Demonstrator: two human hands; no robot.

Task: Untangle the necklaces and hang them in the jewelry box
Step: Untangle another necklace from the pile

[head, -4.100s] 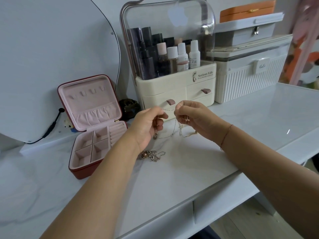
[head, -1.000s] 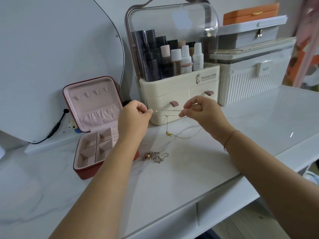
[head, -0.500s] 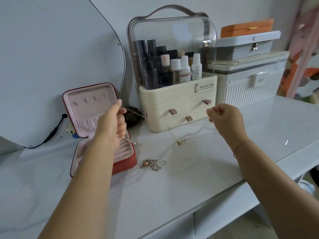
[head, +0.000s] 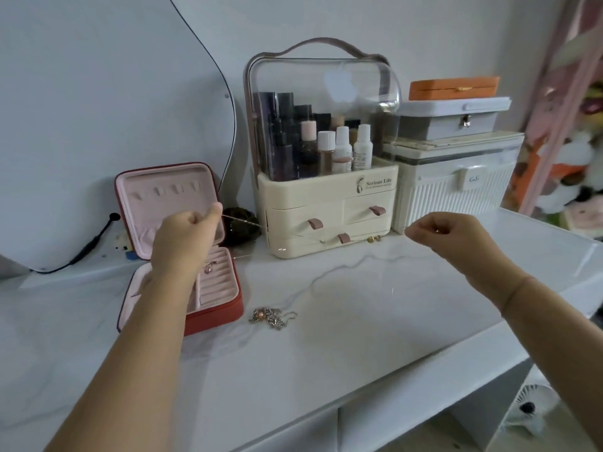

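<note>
Necklace chain (head: 243,221), one, is hanging taut in the air between two hands, above the far side of the table (head: 359,337). Its middle is fading against the cream organizer (head: 326,203) and is hard to trace. Left hand (head: 187,236) is pinching one end before the open jewelry box (head: 215,309), one, whose left compartments the forearm is hiding. Right hand (head: 447,234) is pinching the other end. Tangled heap (head: 272,318), one, is lying just right of the box, strands uncountable.
</note>
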